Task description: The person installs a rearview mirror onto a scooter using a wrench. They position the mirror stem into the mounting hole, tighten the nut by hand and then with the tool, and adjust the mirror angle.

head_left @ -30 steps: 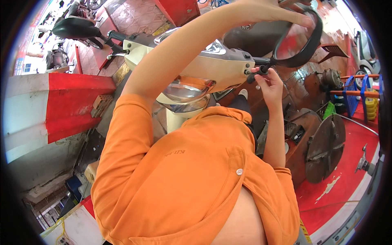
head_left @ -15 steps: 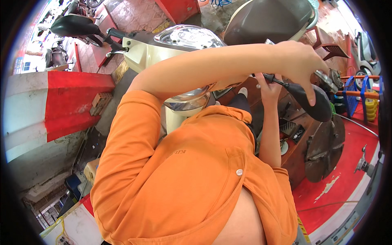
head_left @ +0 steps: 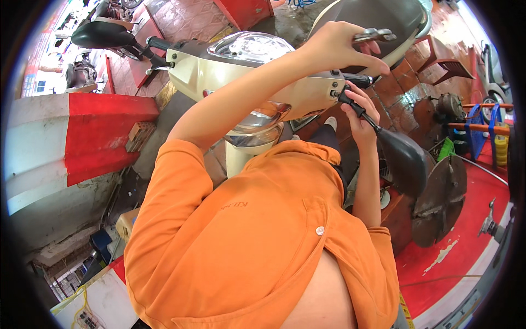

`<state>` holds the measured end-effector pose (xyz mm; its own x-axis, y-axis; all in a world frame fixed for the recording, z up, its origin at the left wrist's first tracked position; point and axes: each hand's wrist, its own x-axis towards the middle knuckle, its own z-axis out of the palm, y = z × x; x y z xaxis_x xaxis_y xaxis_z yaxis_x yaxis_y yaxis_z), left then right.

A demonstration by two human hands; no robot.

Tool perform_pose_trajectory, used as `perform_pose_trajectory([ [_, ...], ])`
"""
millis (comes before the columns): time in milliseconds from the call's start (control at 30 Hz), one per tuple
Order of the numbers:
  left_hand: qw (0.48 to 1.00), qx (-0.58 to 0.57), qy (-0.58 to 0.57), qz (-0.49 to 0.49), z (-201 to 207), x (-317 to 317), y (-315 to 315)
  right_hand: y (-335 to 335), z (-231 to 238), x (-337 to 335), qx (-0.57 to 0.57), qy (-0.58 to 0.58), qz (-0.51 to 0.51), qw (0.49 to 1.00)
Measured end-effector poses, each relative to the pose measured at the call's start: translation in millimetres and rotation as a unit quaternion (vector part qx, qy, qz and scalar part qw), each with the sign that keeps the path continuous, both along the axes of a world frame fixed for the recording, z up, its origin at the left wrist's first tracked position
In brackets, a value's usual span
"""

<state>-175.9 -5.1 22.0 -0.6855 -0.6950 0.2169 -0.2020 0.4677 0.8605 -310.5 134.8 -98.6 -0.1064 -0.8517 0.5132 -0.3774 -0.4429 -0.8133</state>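
My left arm reaches across the front of a cream scooter (head_left: 307, 97), and my left hand (head_left: 346, 46) is closed around a silver wrench (head_left: 378, 35) above the handlebar grip (head_left: 357, 80). Below it, my right hand (head_left: 362, 118) holds the stem of a black rear-view mirror (head_left: 408, 164) close to its mount on the handlebar. The mirror head hangs down to the right of that hand. On the scooter's other side, a second black mirror (head_left: 103, 34) stands out from the left handlebar end.
A dark scooter seat (head_left: 364, 22) lies beyond the handlebar. A brown plastic chair (head_left: 446, 68) stands at the right, near a blue rack (head_left: 482, 129). A dark round plate (head_left: 438, 203) sits low at the right. Red and white panels (head_left: 104, 137) line the left side.
My left hand has moved up and left, away from the mirror head, with the wrench in it. The mirror head has swung down and left while my right hand stays at its stem.
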Motion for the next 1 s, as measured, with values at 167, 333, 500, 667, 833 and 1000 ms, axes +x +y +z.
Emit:
perform_pose_trajectory([
  [167, 0.998, 0.053, 0.01, -0.012, -8.5, 15.6, 9.6, 3.3, -9.7, 6.9, 0.008, -0.022, -0.089, 0.996],
  [333, 0.973, -0.036, 0.079, -0.214, -15.8, 14.4, 43.0, -3.5, -10.3, 3.5, -0.074, 0.14, -0.188, 0.969],
  [500, 0.967, -0.034, 0.03, -0.251, -1.9, 8.1, 64.8, 2.3, 19.3, 5.8, -0.069, 0.215, -0.189, 0.956],
  [667, 0.926, -0.118, 0.111, -0.341, -4.8, 19.9, 65.3, 8.2, 51.1, 17.3, -0.044, 0.265, -0.148, 0.952],
  [833, 0.963, -0.013, 0.176, -0.203, 3.6, 62.2, 78.1, -2.2, 40.1, 27.8, -0.009, 0.268, -0.154, 0.951],
  [1000, 0.942, 0.15, 0.289, -0.081, -17.9, 65.7, 64.9, -9.1, 20.7, 27.3, 0.058, 0.185, -0.204, 0.96],
])
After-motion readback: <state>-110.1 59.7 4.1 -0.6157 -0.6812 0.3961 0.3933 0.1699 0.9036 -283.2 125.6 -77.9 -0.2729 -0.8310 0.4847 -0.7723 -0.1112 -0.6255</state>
